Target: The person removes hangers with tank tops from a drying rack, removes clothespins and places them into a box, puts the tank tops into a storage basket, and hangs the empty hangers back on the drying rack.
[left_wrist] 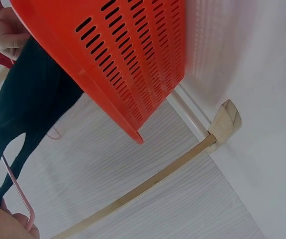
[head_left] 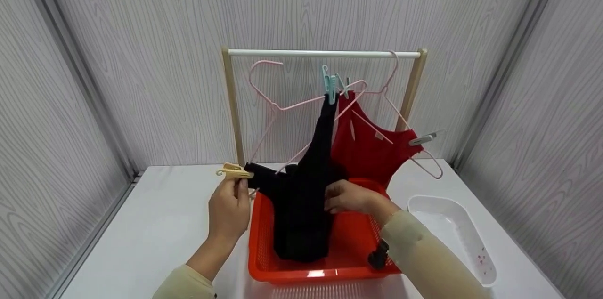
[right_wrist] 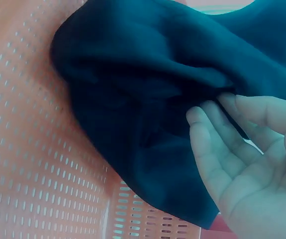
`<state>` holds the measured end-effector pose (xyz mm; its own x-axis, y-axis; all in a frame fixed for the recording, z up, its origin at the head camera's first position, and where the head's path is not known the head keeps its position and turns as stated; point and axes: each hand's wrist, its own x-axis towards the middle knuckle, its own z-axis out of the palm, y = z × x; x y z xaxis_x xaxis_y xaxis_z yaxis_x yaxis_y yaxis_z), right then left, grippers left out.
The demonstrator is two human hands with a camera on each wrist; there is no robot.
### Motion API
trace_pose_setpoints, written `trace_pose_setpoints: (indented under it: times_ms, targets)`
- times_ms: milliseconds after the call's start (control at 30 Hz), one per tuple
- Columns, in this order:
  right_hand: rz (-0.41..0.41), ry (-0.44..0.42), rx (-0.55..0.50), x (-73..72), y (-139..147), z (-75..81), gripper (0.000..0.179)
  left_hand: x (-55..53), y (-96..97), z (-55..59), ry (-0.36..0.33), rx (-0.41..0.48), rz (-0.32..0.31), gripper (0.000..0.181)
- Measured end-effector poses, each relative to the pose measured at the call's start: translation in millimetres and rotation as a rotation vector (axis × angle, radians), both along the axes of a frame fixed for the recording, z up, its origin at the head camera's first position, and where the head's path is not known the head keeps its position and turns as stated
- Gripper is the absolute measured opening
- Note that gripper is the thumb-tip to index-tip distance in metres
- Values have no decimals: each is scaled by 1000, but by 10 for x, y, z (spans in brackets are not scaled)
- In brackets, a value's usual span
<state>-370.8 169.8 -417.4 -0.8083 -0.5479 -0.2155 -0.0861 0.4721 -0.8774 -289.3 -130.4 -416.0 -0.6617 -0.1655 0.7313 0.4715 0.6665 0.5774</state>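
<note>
A black tank top (head_left: 304, 214) hangs on a tilted pink hanger (head_left: 304, 102), its lower part down in a red basket (head_left: 258, 268). Low at the hanger's left corner, my left hand (head_left: 231, 209) grips the hanger beside one strap, where a yellow clothespin (head_left: 238, 173) is clipped. A teal clothespin (head_left: 332, 91) bites the other strap, higher up. My right hand (head_left: 348, 197) pinches the tank top's right edge; in the right wrist view the black cloth (right_wrist: 118, 94) runs in between its thumb and fingers.
Behind stands a rack with a white rail (head_left: 306, 53) and wooden posts. A red top (head_left: 372, 148) hangs there from another pink hanger (head_left: 394, 70), held by a grey clothespin (head_left: 422, 139). A white tray (head_left: 447, 223) lies right of the basket. A small dark object (head_left: 378, 255) sits at the basket's right side.
</note>
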Motion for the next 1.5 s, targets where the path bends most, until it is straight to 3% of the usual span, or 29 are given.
trace_pose_setpoints:
  times_ms: [200, 400, 533, 667, 800, 967, 1033, 1067, 1267, 1500]
  targets:
    - [-77, 90, 13, -27, 1, -14, 16, -1, 9, -14, 9, -6, -2, 18]
    - [-193, 410, 205, -105, -82, 8, 29, 4, 22, -13, 18, 0, -3, 16]
    - [-168, 623, 376, -195, -129, -36, 43, 17, 29, -17, -6, 2, -12, 17]
    - [-101, 729, 500, -262, -149, -115, 49, 20, 38, -29, -18, -1, -18, 18]
    - [-95, 723, 520, -291, -165, -224, 50, 26, 48, -40, -4, -4, -14, 16]
    - [-246, 557, 300, -303, -189, -350, 43, 42, 57, -76, -13, 0, -8, 15]
    - [-290, 544, 241, -313, -186, -370, 42, 46, 60, -78, -21, 1, -10, 15]
    - [-284, 578, 258, -318, -178, -373, 43, 48, 61, -80, -24, 1, -10, 15]
    - [-267, 725, 309, -318, -157, -260, 28, 48, 59, -64, -11, -3, -12, 14]
    - [-393, 598, 132, -262, -174, -1, 9, 45, 52, -39, -18, -6, -16, 15]
